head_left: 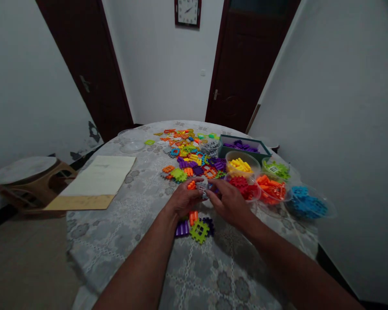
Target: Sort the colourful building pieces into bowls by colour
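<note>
Both hands meet over the near middle of the table. My left hand [185, 198] is closed round grey interlocking plastic pieces [202, 185], with an orange piece [191, 185] also at its fingers. From the other side, the fingertips of my right hand [228, 199] pinch the same grey pieces. How the pieces join is partly hidden by the fingers. Just below the hands lie a green square window piece [199, 231], a purple ridged piece [182, 229] and an orange ridged piece [193, 218].
Mixed coloured pieces [187, 150] spread over the table's far middle. To the right stand clear bowls of yellow [239, 165], red [244, 187], orange [271, 189] and blue pieces [308, 202], and a dark green box [244, 146] of purple ones. A paper pad [97, 178] lies left.
</note>
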The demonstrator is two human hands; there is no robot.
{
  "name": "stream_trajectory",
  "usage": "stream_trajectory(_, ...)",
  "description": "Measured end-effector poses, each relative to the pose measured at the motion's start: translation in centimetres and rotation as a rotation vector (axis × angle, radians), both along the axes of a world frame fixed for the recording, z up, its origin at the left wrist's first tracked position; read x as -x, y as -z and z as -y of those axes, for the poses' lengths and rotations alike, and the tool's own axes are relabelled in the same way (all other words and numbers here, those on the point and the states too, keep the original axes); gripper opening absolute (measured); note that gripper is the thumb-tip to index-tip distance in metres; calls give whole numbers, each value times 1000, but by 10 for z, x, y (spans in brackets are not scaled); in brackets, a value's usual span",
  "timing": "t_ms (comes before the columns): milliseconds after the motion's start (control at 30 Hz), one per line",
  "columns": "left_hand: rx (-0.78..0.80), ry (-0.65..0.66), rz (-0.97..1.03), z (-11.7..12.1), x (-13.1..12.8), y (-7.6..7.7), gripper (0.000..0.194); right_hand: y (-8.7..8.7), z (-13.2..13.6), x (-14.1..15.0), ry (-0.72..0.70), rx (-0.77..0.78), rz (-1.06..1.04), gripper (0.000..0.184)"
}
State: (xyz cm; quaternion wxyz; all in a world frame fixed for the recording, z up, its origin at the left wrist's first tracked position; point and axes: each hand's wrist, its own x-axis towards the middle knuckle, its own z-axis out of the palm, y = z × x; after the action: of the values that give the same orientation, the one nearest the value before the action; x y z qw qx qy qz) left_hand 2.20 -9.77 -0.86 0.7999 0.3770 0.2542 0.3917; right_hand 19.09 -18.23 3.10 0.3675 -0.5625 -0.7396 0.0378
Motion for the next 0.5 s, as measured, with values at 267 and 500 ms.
stream_trajectory(267, -21, 57, -18, 0, 3, -2, 56, 0, -6, 2, 19, 13, 21, 13)
stream_trajectory(500, -14, 74, -41, -1, 5, -3, 53, -8, 4, 6, 69, 164, -154, 6)
